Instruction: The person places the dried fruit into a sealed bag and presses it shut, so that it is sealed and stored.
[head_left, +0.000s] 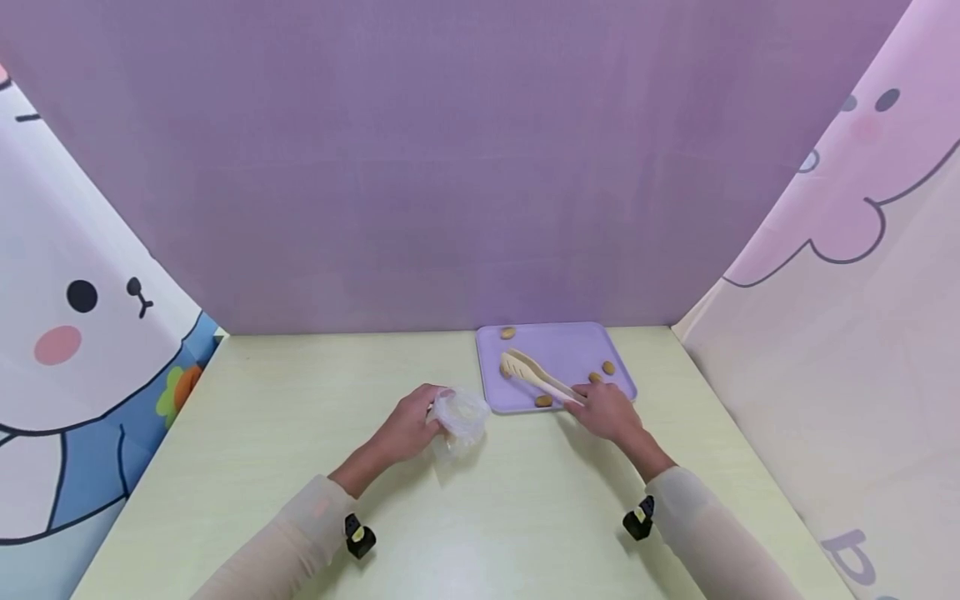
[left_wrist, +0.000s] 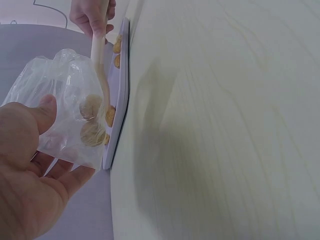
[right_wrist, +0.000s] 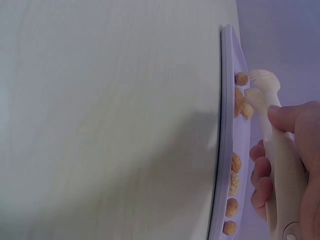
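Observation:
My left hand point(head_left: 410, 423) holds a clear plastic bag point(head_left: 461, 415) above the table, left of the tray. In the left wrist view, two roundish brown pieces point(left_wrist: 92, 132) show through the bag film. My right hand point(head_left: 606, 411) grips cream tongs point(head_left: 542, 379) by the handles over the purple tray point(head_left: 558, 340). The tong heads, slotted on one side, point left and lie near a brown piece at the tray's left side. Several small, rough brown pieces point(right_wrist: 231, 207) are spread over the tray; their exact kind is unclear. In the right wrist view, the tong tips stand apart beside some of them.
The pale wood-grain table point(head_left: 315, 375) lies under both hands. A purple backdrop point(head_left: 450, 167) rises behind the tray. Cartoon-printed panels point(head_left: 97, 358) stand at the left and right sides. A small black device point(head_left: 360, 537) is strapped to each wrist.

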